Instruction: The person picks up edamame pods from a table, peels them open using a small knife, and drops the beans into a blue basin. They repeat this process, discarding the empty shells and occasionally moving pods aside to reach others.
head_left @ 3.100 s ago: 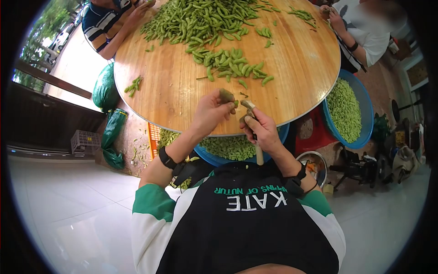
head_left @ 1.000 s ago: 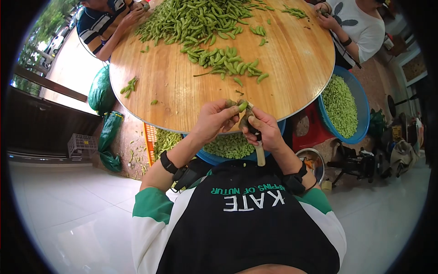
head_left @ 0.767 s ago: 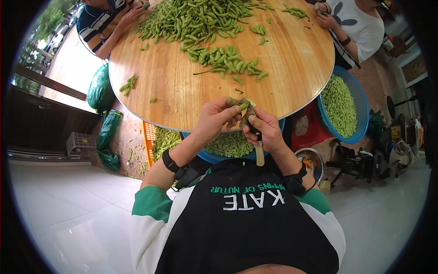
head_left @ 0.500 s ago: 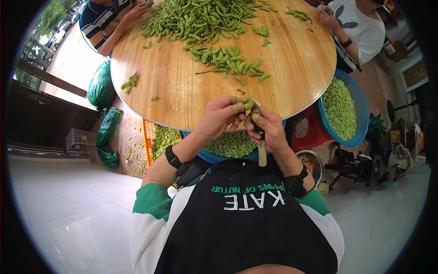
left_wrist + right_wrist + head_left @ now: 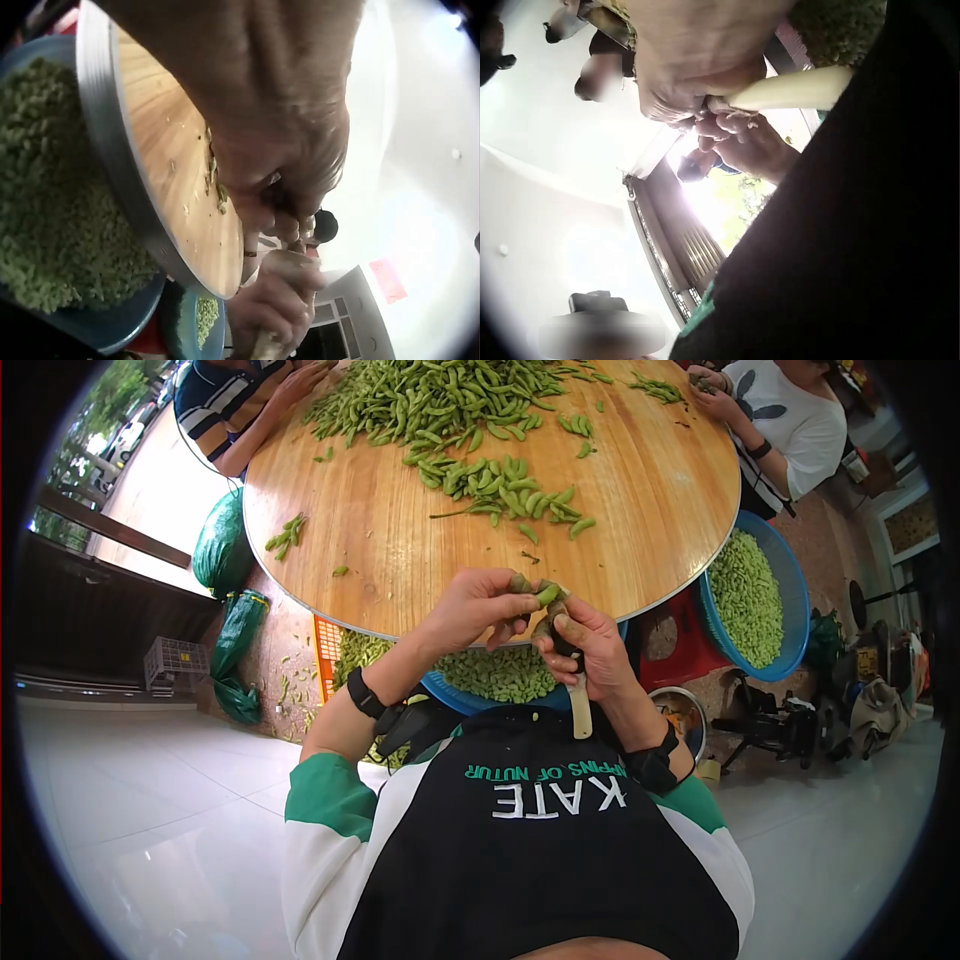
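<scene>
In the head view, my left hand [image 5: 478, 606] pinches a green pod [image 5: 547, 595] between thumb and finger at the table's near edge. Dark coverings sit on some fingertips. My right hand [image 5: 592, 644] grips a tool with a pale handle [image 5: 581, 708] that points down toward the shirt; its working end is hidden by the fingers. Both hands meet at the pod. The right wrist view shows the pale handle [image 5: 791, 90] coming out of the right hand [image 5: 705, 45]. Beyond the left hand [image 5: 277, 142], the left wrist view shows the right hand [image 5: 274, 304].
A heap of pods [image 5: 430, 400] lies on the round wooden table [image 5: 340, 510], with a smaller group [image 5: 505, 490] nearer. Blue tubs of shelled beans stand below [image 5: 500, 675] and at the right [image 5: 745, 600]. Two people sit across; an orange crate [image 5: 327, 650] is at the left.
Compared with three seconds ago, my hands have come together and a pod now shows in the left fingertips. Over the last half second the tool's handle has shifted slightly down.
</scene>
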Demonstrator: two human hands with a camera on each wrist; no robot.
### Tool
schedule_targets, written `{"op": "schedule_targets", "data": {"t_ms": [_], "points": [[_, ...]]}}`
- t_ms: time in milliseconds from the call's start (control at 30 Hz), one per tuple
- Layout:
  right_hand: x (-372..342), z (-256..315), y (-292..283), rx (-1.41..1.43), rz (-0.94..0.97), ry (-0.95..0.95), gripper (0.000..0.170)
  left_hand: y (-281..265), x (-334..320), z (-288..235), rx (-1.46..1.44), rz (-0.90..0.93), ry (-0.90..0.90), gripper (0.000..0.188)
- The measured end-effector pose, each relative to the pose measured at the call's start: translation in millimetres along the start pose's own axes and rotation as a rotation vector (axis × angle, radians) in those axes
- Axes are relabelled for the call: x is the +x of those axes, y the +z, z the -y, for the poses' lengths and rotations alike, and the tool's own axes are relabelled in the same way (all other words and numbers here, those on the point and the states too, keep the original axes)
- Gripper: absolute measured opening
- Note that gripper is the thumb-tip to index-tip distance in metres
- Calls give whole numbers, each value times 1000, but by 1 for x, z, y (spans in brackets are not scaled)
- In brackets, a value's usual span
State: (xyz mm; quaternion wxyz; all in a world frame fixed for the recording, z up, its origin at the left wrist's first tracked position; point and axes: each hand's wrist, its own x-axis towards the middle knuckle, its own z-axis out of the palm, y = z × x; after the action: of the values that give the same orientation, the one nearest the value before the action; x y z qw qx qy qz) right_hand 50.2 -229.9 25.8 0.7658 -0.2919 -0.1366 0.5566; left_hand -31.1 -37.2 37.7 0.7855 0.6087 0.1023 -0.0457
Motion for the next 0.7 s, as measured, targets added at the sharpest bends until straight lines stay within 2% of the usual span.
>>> {"op": "schedule_targets", "data": {"t_ms": [33,100,233,300,333,400,533,600,700], "points": [[0,0,-2,-11,-11,6,29,0,-1,-1,-1,2,-1,14],[0,0,-1,-21,-20,15,29,1,-3,-2,-198,57,-83,14],[2,-1,-3,75,-98,60,23,1,3,7,-184,41,-120,15],[4,0,-5,146,-145,78,21,10,3,12,810,-188,580,19],[4,0,-4,187,-122,95,18,14,-1,10,811,-189,579,19],[3,-1,-4,231,-105,115,16,24,-10,6,1292,-301,741,20],[5,-2,-6,307,-59,148,16,21,-10,5,1319,-312,742,16],[4,-5,-9,338,-60,167,16,15,-5,-1,1050,-181,680,15],[4,-6,-9,308,-15,111,16,7,1,-5,1000,-100,691,16]]}}
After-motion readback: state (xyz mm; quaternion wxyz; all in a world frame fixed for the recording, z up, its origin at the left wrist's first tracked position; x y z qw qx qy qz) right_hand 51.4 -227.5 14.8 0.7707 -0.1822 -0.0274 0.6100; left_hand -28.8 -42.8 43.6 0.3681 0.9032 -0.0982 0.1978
